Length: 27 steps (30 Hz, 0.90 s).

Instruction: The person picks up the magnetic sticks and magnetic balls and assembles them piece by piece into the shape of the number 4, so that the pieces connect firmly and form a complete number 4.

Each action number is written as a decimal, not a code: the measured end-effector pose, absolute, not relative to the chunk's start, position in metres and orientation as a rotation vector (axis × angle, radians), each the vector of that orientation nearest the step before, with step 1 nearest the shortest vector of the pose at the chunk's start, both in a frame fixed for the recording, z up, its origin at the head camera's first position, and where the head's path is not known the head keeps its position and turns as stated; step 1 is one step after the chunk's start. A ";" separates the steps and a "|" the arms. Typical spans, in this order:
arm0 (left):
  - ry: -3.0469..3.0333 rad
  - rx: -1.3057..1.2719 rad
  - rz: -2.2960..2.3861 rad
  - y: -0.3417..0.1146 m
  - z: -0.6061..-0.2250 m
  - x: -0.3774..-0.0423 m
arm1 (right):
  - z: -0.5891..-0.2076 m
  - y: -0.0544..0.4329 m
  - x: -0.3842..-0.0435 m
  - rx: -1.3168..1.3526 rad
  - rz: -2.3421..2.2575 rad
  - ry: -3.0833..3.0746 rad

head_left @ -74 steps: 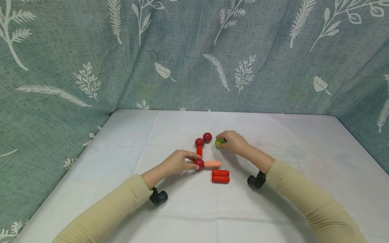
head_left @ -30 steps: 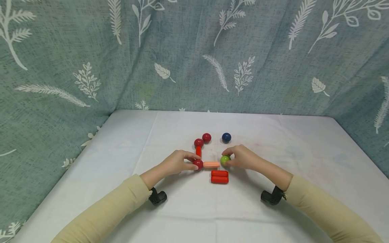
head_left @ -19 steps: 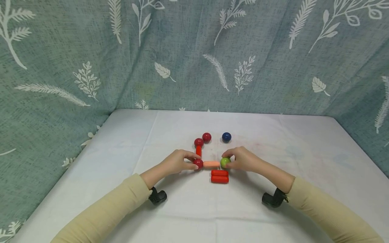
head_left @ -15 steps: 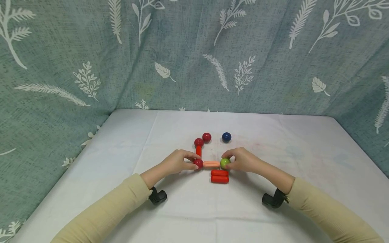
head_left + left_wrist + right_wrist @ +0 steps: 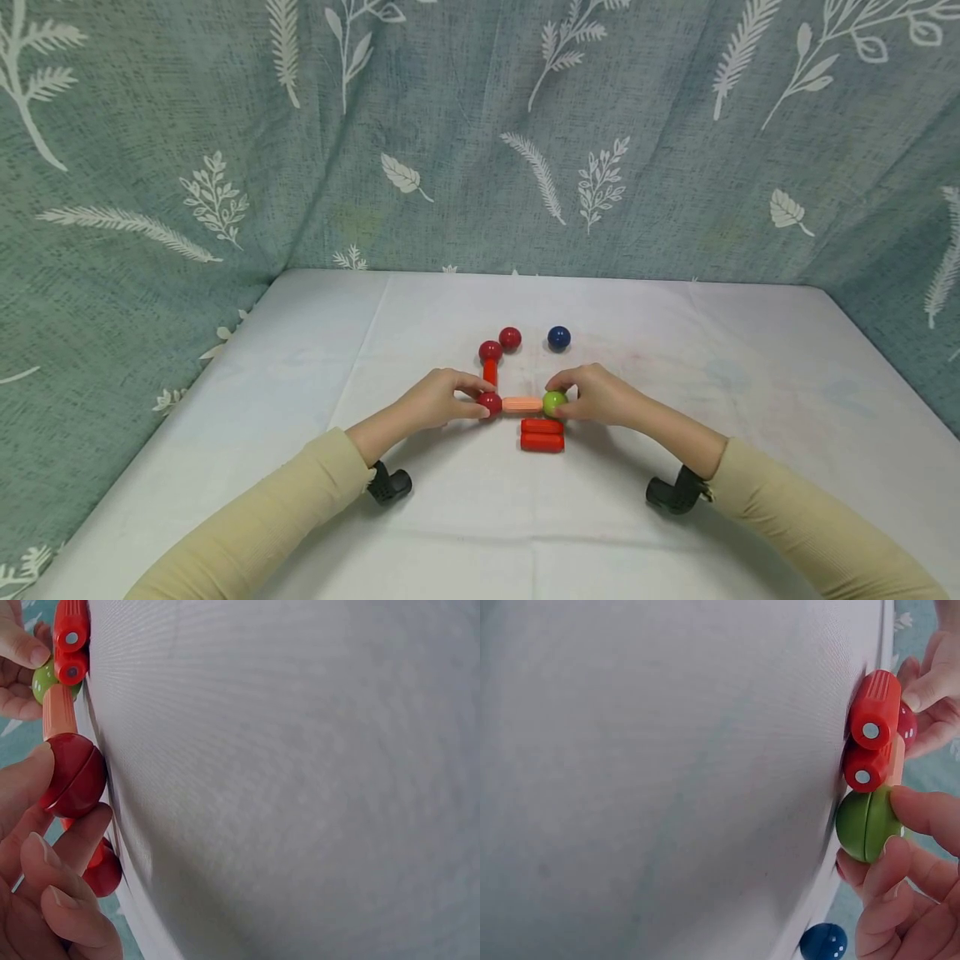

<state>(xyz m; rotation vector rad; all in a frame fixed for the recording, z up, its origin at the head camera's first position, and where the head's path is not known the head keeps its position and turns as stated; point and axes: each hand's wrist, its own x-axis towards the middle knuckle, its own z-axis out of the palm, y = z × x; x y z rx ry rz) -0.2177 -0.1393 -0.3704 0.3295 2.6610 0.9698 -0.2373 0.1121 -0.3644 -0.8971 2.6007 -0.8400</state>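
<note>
My left hand (image 5: 438,402) pinches a shiny red ball (image 5: 75,776) between thumb and fingers, close over the white cloth. From this ball a red rod (image 5: 490,375) runs away from me to a second red ball (image 5: 491,352). A light orange rod (image 5: 522,405) extends to the right from the held ball. At that rod's right end, my right hand (image 5: 596,396) pinches a green ball (image 5: 866,823), which meets the rod's tip in the head view. Two red rods (image 5: 542,435) lie side by side just in front of the orange one, pale discs showing on their ends.
A third red ball (image 5: 510,338) sits at the back, beside the far red ball. To its right is a dark blue ball (image 5: 558,337). White cloth (image 5: 450,533) covers the table, and a leaf-patterned green curtain (image 5: 480,167) hangs behind.
My right hand has brought the green ball toward me from near the blue ball to the orange rod's right end. The blue ball, mostly hidden before, now shows. My left hand has stayed put.
</note>
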 end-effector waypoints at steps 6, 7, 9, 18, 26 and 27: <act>2.663 0.335 0.961 -0.139 -0.370 -0.219 | -0.364 0.112 -0.237 -0.878 -0.832 2.600; 2.665 0.340 0.957 -0.140 -0.371 -0.219 | -0.364 0.112 -0.237 -0.878 -0.833 2.599; 2.663 0.343 0.955 -0.141 -0.372 -0.219 | -0.364 0.111 -0.237 -0.884 -0.835 2.597; 2.674 0.395 0.944 -0.147 -0.373 -0.220 | -0.367 0.105 -0.239 -0.919 -0.826 2.616; 2.693 0.398 0.950 -0.151 -0.373 -0.223 | -0.367 0.099 -0.240 -0.947 -0.839 2.638; 2.688 0.385 0.956 -0.151 -0.372 -0.223 | -0.367 0.099 -0.240 -0.948 -0.842 2.640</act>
